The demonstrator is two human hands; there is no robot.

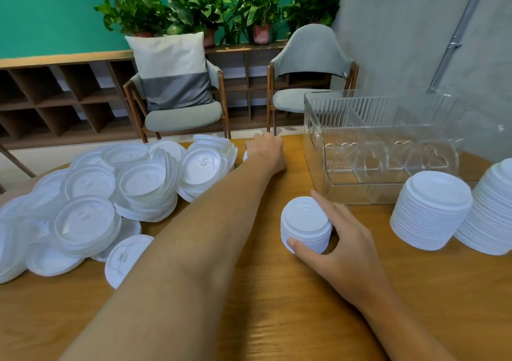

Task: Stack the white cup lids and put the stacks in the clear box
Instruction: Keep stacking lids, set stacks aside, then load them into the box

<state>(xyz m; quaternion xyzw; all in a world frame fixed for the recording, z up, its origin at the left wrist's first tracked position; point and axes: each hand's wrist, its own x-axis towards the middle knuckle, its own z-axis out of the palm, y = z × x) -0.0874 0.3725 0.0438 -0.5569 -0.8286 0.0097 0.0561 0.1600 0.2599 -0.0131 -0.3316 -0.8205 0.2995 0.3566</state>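
Right hand point(338, 238) around short lid stack point(304, 219), left hand point(266, 150) over far lid point(245, 156)

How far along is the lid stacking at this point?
Done: two tall stacks stand beside the clear box, which holds no lids yet. In hand: the right hand grips a short stack; the left hand reaches a lid at the far edge. Left: the big loose pile, then boxing every stack.

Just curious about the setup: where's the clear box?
In the head view, the clear box stands far right on the wooden table, behind two tall lid stacks.
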